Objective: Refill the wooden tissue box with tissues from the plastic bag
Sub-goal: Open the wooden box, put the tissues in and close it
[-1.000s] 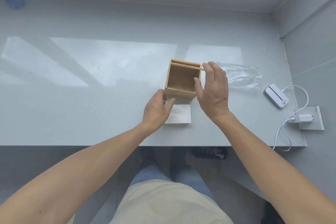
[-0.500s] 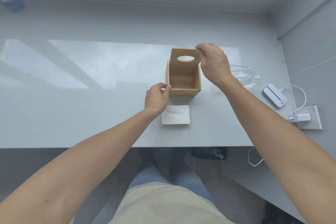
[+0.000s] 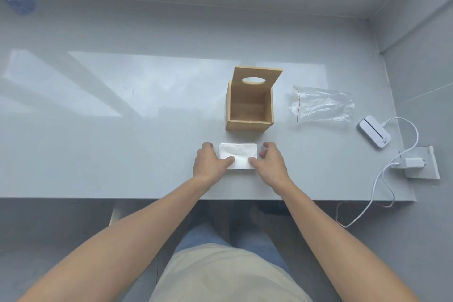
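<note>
- Flanking the tissue stack, your left hand and right hand cupped its short ends, thumbs on top, not yet lifted.
- The wooden tissue box stood at 12 o'clock, lid raised, empty.
- The plastic bag lay at 2 o'clock, emptied.
- Next, I judge: squeeze, lift, lower inside.

Soft, even daylight fills the scene, throwing a broad pale glare patch crossed by darker diagonal bands over the far left of the glossy grey table, with only faint shadows, mild softness throughout, and wide-angle bending of lines toward the edges.
</note>
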